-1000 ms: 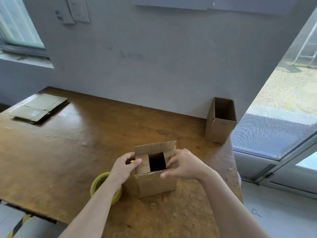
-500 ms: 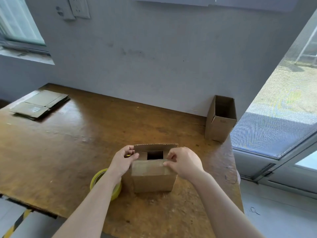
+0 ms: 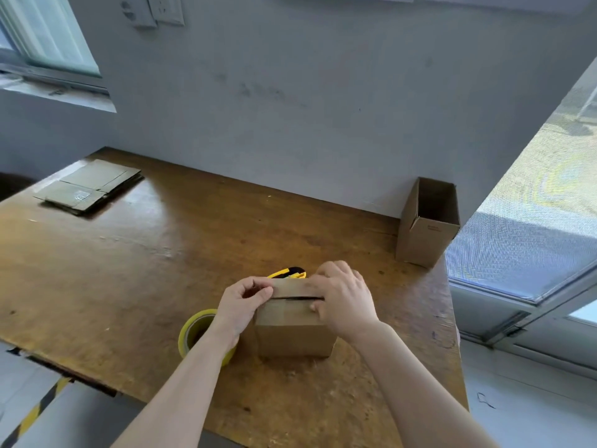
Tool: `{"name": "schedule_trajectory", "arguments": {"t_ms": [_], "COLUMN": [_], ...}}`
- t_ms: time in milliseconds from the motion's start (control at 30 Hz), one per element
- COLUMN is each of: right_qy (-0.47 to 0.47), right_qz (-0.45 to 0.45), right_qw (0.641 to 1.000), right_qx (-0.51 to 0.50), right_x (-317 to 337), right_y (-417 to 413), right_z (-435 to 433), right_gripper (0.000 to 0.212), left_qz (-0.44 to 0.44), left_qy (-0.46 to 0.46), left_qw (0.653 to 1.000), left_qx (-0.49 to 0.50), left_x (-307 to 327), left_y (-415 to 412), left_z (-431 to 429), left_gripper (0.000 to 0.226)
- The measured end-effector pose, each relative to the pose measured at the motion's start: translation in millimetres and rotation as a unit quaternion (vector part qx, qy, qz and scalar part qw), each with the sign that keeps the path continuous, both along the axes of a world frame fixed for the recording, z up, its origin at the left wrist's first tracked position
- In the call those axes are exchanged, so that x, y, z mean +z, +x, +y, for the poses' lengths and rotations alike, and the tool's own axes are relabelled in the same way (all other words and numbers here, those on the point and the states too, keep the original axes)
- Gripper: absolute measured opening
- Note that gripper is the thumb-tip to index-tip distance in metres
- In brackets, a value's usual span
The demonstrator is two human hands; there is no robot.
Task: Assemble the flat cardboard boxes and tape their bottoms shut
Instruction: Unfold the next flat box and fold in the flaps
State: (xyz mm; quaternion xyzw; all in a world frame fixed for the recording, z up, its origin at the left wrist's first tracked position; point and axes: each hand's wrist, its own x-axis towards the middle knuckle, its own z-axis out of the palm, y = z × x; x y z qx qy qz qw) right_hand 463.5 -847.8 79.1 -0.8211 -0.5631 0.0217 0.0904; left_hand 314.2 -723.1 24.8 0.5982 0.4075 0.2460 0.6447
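Box in hand: a small cardboard box (image 3: 292,331) stands on the wooden worktop (image 3: 129,270), near its front edge and right of the middle.
Box heading: its flapped end faces up. The two long flaps are folded down to meet in a narrow dark seam, which runs left to right across the view, along the top's longer side.
Left hand: the left hand (image 3: 244,302) is at the left end of the top. Its fingers (image 3: 258,287) are curled in and grip the flap edges there.
Right hand: the right hand (image 3: 344,297) covers the right end, with its fingers bent over the far flap and its thumb pressed on the near flap beside the seam.
Tape: a yellow tape roll (image 3: 193,331) lies flat just left of the box, partly under the left forearm.
Knife: a yellow and black utility knife (image 3: 289,273) lies just behind the box.
Finished box: an open-topped box (image 3: 426,227) stands upright at the far right corner, against the wall.
Flat stock: a stack of flat cardboard boxes (image 3: 90,187) lies at the far left, well apart from the hands.
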Motion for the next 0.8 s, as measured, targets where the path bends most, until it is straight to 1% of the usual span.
{"name": "schedule_trajectory", "arguments": {"t_ms": [33, 67, 233, 367, 433, 467, 500, 533, 600, 633, 667, 733, 800], "right_qy": [-0.007, -0.009, 0.058, 0.156, 0.162, 0.161, 0.162, 0.165, 0.172, 0.179, 0.185, 0.194, 0.197], "right_qz": [0.012, 0.022, 0.043, 0.048, 0.051, 0.052, 0.053, 0.053, 0.062, 0.067, 0.071, 0.076, 0.08], "right_qw": [1.0, 0.999, 0.996, 0.986, 0.985, 0.985, 0.985, 0.985, 0.983, 0.982, 0.98, 0.978, 0.977], "right_qx": [0.019, 0.03, 0.048, 0.026, 0.024, 0.024, 0.022, 0.022, 0.018, 0.016, 0.014, 0.01, 0.008], "right_x": [-2, -5, -17, -33, -36, -35, -36, -36, -38, -40, -42, -44, -45], "right_y": [-1, -3, -14, -20, -19, -18, -18, -19, -22, -23, -24, -24, -25], "right_z": [1, 2, 5, 8, 11, 12, 12, 14, 15, 15, 15, 15, 14], "right_gripper": [0.03, 0.026, 0.023, 0.009, 0.007, 0.007, 0.006, 0.005, 0.005, 0.005, 0.006, 0.006, 0.005], "left_qz": [-0.003, -0.006, -0.008, 0.0, -0.002, 0.015, 0.053, 0.111, 0.233, 0.285, 0.332, 0.41, 0.468], "left_qy": [0.0, -0.004, 0.008, 0.014, 0.027, 0.044, 0.076, 0.115, 0.175, 0.19, 0.194, 0.205, 0.256], "left_qw": [1.0, 1.0, 1.0, 1.0, 0.999, 0.998, 0.992, 0.978, 0.94, 0.925, 0.914, 0.888, 0.844], "left_qx": [0.006, 0.011, 0.02, 0.006, 0.02, 0.049, 0.091, 0.133, 0.176, 0.164, 0.131, 0.034, -0.06], "left_x": [-3, -5, -8, -10, -10, -12, -15, -19, -28, -32, -35, -42, -55], "left_y": [0, 1, 2, 0, -8, -14, -22, -32, -51, -59, -66, -76, -83], "left_z": [-1, -1, 1, 5, 8, 11, 13, 15, 19, 20, 20, 14, 5], "left_gripper": [0.017, 0.018, 0.021, 0.026, 0.028, 0.031, 0.034, 0.038, 0.042, 0.041, 0.037, 0.031, 0.036]}}
